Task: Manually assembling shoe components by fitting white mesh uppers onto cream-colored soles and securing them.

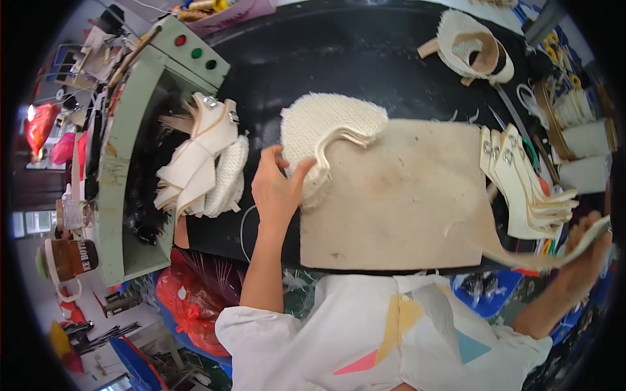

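A stack of cream woven fabric pieces (329, 117) with a curved cut-out lies on the black tabletop, overlapping the upper left of a beige board (398, 202). My left hand (277, 186) rests at the stack's left edge, thumb and fingers apart, the thumb touching the pieces. At the far right my right hand (583, 244) is closed on a long curved beige strip (515, 257), which reaches over the board's lower right corner. The strip and that hand are partly blurred.
Left, cream pieces with metal buckles (208, 140) lie beside a green machine housing (120, 176) with coloured buttons. More buckled pieces (515, 176) are stacked right of the board. A curled woven piece (473, 49) sits far right, near thread spools (583, 137). Red bags (189, 303) hang below left.
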{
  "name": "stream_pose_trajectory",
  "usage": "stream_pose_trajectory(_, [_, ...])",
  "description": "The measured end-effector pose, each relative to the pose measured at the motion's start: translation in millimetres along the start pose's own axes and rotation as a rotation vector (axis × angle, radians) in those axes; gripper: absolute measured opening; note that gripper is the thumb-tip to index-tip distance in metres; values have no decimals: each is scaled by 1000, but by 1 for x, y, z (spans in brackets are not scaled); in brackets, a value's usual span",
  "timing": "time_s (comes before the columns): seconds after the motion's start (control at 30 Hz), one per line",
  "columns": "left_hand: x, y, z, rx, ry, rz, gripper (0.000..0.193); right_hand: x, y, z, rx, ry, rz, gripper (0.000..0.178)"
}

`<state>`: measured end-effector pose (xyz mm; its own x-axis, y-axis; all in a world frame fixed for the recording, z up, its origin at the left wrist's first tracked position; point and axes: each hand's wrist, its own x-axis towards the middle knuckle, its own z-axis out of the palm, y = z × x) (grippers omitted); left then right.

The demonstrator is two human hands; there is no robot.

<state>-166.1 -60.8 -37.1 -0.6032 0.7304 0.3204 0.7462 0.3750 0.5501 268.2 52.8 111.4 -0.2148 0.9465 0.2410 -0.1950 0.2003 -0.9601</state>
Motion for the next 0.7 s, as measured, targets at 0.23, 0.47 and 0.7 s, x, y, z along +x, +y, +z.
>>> stream_pose_trajectory(0.23, [-12,-30,21,-111,39,-136,28,5,48,57,-249,54,316,37])
stream_pose_trajectory(0.47, [-11,-23,9,183,197,188,11,4,98,109,10,-233,671,30])
stream_pose_trajectory(0.7, [5,-14,0,140,169,47,17,11,105,130,27,-377,755,30])
